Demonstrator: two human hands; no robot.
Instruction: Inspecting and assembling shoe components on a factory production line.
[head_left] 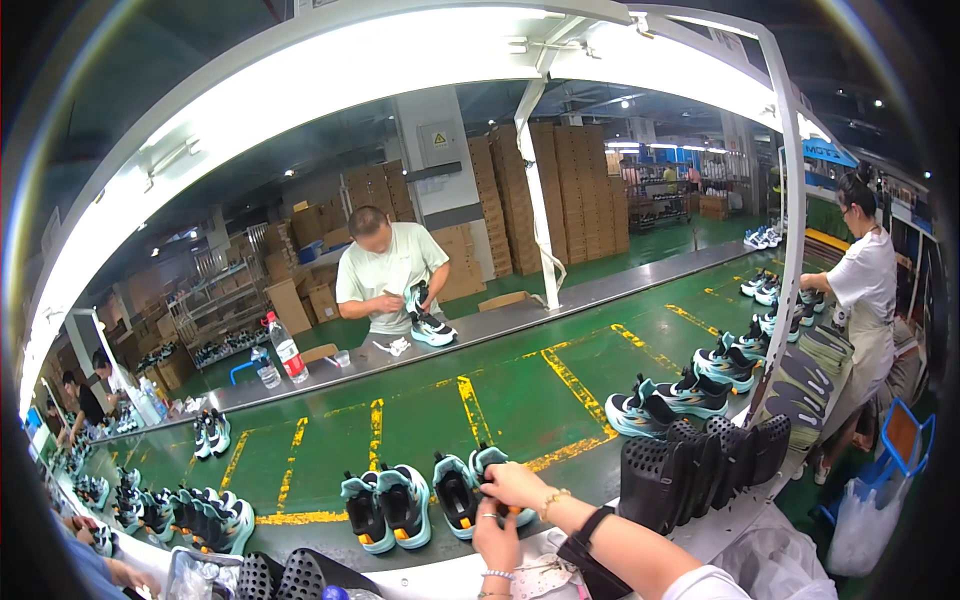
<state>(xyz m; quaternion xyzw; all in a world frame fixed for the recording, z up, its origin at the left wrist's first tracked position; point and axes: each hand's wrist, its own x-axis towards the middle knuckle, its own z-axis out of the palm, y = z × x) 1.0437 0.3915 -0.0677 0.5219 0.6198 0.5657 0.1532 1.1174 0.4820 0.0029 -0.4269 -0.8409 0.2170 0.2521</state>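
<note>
The right hand curls over the teal-and-black shoe and the left hand meets it from below, so the shoe sits directly under their grip at the green bench's near edge; fingertips are hidden, and I cannot tell whether either hand is clamped on it. The step in hand looks like working around the shoe's opening, with a matching shoe just left of the grip, and the next move seems to call for one hand steadying while the other works.
</note>
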